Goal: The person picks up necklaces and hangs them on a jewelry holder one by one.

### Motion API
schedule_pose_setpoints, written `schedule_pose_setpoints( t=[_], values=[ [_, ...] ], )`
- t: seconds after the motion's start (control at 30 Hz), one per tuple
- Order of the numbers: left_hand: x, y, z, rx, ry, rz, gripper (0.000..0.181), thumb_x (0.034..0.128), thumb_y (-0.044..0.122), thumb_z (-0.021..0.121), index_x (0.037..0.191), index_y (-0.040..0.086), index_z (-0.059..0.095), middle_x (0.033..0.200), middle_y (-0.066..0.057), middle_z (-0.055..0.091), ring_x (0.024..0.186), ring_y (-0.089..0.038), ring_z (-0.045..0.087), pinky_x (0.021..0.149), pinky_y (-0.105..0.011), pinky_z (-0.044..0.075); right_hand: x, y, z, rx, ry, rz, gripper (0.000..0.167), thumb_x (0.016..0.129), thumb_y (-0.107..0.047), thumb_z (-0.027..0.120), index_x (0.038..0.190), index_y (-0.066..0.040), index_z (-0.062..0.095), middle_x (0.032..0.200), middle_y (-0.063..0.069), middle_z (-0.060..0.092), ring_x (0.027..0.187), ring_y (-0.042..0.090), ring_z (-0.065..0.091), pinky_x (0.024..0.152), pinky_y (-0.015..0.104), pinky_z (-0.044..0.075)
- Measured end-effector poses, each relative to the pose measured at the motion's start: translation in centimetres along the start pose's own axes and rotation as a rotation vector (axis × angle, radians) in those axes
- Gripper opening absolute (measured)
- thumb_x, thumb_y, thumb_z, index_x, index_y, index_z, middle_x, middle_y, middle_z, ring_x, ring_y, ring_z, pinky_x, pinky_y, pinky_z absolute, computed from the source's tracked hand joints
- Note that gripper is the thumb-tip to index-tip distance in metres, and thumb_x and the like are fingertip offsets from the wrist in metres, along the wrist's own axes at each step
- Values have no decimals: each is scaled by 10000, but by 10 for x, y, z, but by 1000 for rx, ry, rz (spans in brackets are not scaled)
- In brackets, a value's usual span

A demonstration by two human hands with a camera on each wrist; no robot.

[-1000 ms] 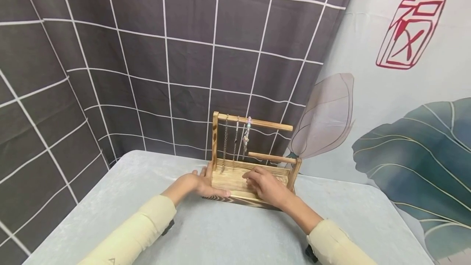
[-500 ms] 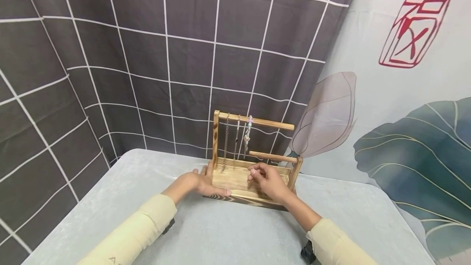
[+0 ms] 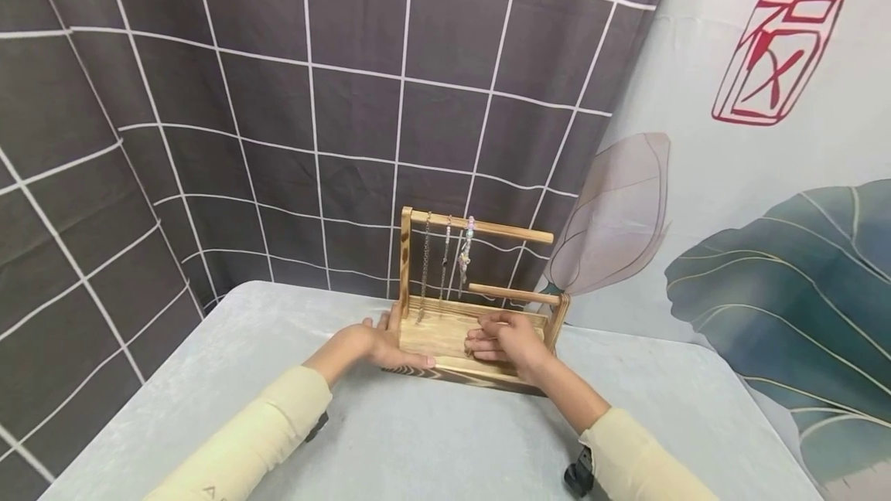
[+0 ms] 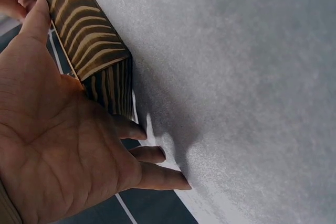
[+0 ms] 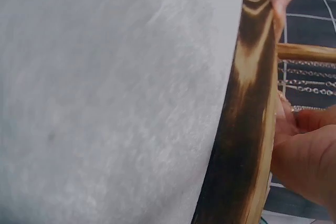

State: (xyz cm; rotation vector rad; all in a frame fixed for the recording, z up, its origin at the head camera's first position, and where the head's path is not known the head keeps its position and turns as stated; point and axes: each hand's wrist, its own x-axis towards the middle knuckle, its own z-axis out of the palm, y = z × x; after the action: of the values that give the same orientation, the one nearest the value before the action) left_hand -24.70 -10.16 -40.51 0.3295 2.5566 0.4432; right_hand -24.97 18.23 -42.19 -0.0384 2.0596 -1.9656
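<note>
A wooden jewelry stand with a shallow tray base stands on the table. My left hand steadies its left corner, thumb along the front rim and the other fingers extended beside the end. The left wrist view shows the striped end wall against the palm. My right hand is low over the tray, fingertips bent together on what looks like a small beaded chain, mostly hidden. From the upper bar hang a long chain necklace, a thinner necklace and a pastel beaded strand.
A shorter lower bar crosses the stand's right half above the right hand. The table has a pale cloth. A dark grid-patterned curtain hangs behind, and a printed cloth hangs at the right.
My right hand has shifted slightly right inside the tray, and its lower fingers have stretched out. The left hand and the hanging necklaces stay in place.
</note>
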Motion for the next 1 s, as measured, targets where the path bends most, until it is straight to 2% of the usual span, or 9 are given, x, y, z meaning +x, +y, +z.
schedule_pose_setpoints(
  t=[0.1, 0.23, 0.4, 0.57, 0.67, 0.77, 1.0],
  values=[
    [-2, 0, 0, -2, 1, 2, 1451, 947, 910, 586, 1769, -39, -141, 1854, -380, 27, 1746, -574, 40, 1441, -684, 97, 1, -1, -3, 42, 2, 38, 422, 1179, -36, 468, 1514, 219, 491, 1161, 250, 841, 1019, 235, 868, 947, 397, 713],
    [-1, 0, 0, 1, 6, 10, 1453, 946, 916, 582, 1769, -41, -138, 1854, -380, 24, 1758, -540, 43, 1447, -666, 95, 2, -2, -4, 101, 13, 58, 398, 1152, -25, 537, 1470, 215, 532, 1100, 164, 856, 1029, 215, 867, 967, 385, 707],
    [0, 0, 0, 7, -1, 14, 1443, 949, 918, 572, 1773, -34, -135, 1861, -365, 18, 1772, -498, 41, 1454, -647, 87, 1, -3, -2, 140, 33, 53, 334, 1070, 87, 638, 1379, 202, 583, 1110, 168, 847, 990, 195, 863, 958, 373, 707],
    [-2, -1, -2, -7, -6, 8, 1447, 950, 934, 549, 1769, -33, -149, 1865, -357, 1, 1770, -506, 24, 1451, -656, 74, 0, -5, 1, 55, 77, 24, 291, 1042, 90, 705, 1307, 178, 622, 1066, 186, 856, 918, 191, 869, 876, 332, 717],
    [-2, 0, -3, -18, -3, 5, 1454, 943, 938, 556, 1771, -24, -153, 1868, -349, 0, 1760, -540, 18, 1440, -687, 86, -1, -6, 3, -21, 115, 8, 233, 1049, 40, 742, 1238, 148, 659, 1006, 189, 858, 837, 169, 861, 787, 298, 720],
    [-2, 0, -3, -10, -6, 13, 1457, 942, 941, 550, 1770, -26, -157, 1869, -346, -12, 1765, -523, 20, 1445, -676, 81, 0, -6, 3, -73, 148, 13, 189, 1080, -34, 744, 1182, 114, 687, 937, 147, 846, 782, 144, 845, 727, 277, 713],
    [-1, -1, -1, 26, -11, 30, 1427, 964, 921, 540, 1769, -47, -130, 1869, -342, -41, 1780, -467, 36, 1457, -639, 71, -1, -3, 1, -135, 200, 47, 252, 1142, -208, 704, 1123, 42, 723, 895, 52, 810, 813, 123, 808, 756, 280, 712]
  ],
)
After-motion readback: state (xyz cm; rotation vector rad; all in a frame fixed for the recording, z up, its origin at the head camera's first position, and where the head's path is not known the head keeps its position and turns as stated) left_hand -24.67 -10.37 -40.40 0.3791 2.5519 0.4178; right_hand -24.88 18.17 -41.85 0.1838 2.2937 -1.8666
